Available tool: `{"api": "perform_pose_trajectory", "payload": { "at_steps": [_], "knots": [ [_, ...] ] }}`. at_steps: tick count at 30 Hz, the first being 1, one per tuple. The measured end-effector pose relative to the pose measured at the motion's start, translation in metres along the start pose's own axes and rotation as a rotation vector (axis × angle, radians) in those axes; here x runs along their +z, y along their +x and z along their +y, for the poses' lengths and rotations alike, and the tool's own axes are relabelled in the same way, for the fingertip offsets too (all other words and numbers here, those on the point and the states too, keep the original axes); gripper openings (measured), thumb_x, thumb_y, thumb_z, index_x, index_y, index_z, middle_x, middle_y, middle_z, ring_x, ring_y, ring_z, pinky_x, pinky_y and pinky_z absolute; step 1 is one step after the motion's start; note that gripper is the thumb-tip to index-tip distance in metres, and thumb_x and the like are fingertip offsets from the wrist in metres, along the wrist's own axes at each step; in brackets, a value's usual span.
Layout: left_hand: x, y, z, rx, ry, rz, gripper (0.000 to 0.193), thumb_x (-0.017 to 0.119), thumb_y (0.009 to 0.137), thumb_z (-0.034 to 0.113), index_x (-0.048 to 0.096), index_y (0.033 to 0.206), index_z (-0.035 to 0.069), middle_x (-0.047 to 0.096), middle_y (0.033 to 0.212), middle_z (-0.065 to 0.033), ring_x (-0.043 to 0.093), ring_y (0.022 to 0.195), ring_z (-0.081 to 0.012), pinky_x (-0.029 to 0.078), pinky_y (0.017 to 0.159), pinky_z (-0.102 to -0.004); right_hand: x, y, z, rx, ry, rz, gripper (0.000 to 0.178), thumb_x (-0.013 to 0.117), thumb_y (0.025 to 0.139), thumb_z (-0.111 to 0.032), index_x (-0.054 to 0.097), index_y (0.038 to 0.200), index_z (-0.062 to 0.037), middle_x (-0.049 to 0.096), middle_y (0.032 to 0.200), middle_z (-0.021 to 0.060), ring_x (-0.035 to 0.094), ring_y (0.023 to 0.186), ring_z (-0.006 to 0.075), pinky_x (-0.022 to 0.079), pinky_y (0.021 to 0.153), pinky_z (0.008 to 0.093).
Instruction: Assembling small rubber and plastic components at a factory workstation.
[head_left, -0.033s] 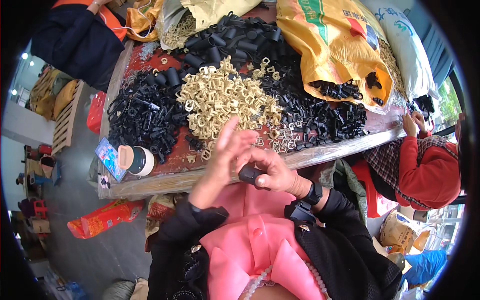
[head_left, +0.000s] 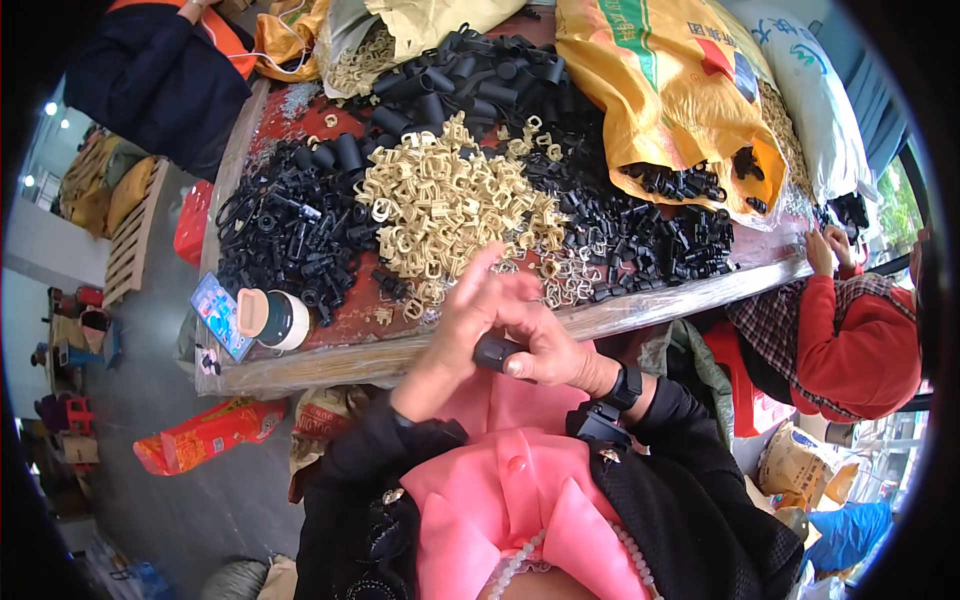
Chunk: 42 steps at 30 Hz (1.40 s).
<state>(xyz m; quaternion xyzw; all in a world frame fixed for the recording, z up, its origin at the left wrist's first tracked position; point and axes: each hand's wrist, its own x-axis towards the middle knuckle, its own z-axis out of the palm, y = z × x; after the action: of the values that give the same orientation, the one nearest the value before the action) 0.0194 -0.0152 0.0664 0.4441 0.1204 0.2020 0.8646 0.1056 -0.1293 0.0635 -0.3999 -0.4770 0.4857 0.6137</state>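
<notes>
Your right hand [head_left: 545,345] grips a short black tube [head_left: 495,352], thumb and fingers closed around it, in front of your chest at the table's near edge. Your left hand [head_left: 455,325] is just beside it, fingers raised and spread loosely; whether its palm touches the tube you cannot tell from this angle. Beyond your hands, beige clips [head_left: 450,200] lie heaped on the red table [head_left: 345,312], with black parts [head_left: 290,230] piled on either side and behind.

Printing shows on several things around you. The yellow sack [head_left: 665,120] bears a green band with pale characters — plus a red and blue mark — while the white sack [head_left: 815,110] beside it carries blue lettering. On the floor, the red bag [head_left: 205,437] has pale print, too small to read. The phone [head_left: 220,315] shows a lit, bluish screen beside a cup [head_left: 285,322]. At right, a co-worker's hands [head_left: 825,248] are at the table edge.
</notes>
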Motion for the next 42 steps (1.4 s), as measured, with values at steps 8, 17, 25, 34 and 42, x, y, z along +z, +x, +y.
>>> {"api": "perform_pose_trajectory", "payload": {
  "at_steps": [8,17,25,34,42],
  "knots": [
    [0.013,-0.017,-0.003,-0.111,0.049,-0.087,0.072,0.04,0.084,0.051,0.021,0.132,0.001,0.052,0.104,-0.0216,0.051,0.095,-0.0246,0.039,0.086,-0.0338,0.005,-0.003,0.002,0.033,0.03,-0.014,0.049,0.066,0.073,-0.041,0.049,0.096,-0.0008,0.05,0.082,0.0008,0.047,0.074,0.0081,0.04,0.065,0.0228],
    [0.013,-0.016,-0.006,0.002,0.179,-0.055,0.07,0.046,0.083,0.049,0.025,0.13,0.001,0.051,0.107,-0.0183,0.052,0.093,-0.0216,0.039,0.085,-0.0327,0.003,-0.003,-0.01,0.092,0.02,0.04,0.055,0.065,0.073,-0.041,0.05,0.101,0.0028,0.055,0.091,0.0057,0.051,0.082,0.0113,0.042,0.074,0.0257],
    [-0.091,-0.015,0.038,0.369,1.549,0.432,0.031,0.063,0.074,0.022,0.055,0.099,0.004,0.052,0.102,-0.0113,0.057,0.073,-0.024,0.047,0.061,-0.0344,-0.105,-0.131,-0.054,0.436,-0.634,0.226,0.041,0.06,0.075,-0.039,0.06,0.091,-0.0012,0.06,0.086,0.0091,0.057,0.079,0.0165,0.045,0.069,0.0287],
    [-0.103,-0.01,0.025,0.332,1.841,0.368,0.021,0.064,0.07,0.016,0.057,0.085,0.003,0.052,0.103,-0.0123,0.057,0.064,-0.0307,0.045,0.058,-0.0365,-0.079,-0.16,-0.056,0.487,-1.266,0.365,0.023,0.065,0.068,-0.014,0.059,0.087,-0.002,0.056,0.078,0.0139,0.055,0.07,0.0321,0.044,0.061,0.0372],
    [-0.112,-0.011,0.033,0.127,0.784,0.436,0.014,0.055,0.083,0.015,0.056,0.085,0.0,0.053,0.105,-0.0092,0.06,0.063,-0.0175,0.045,0.05,-0.0237,-0.05,0.011,0.011,-0.116,-1.268,0.132,0.007,0.057,0.072,-0.005,0.055,0.078,-0.0018,0.05,0.07,0.0115,0.052,0.065,0.0304,0.043,0.057,0.037]
  ]
}}
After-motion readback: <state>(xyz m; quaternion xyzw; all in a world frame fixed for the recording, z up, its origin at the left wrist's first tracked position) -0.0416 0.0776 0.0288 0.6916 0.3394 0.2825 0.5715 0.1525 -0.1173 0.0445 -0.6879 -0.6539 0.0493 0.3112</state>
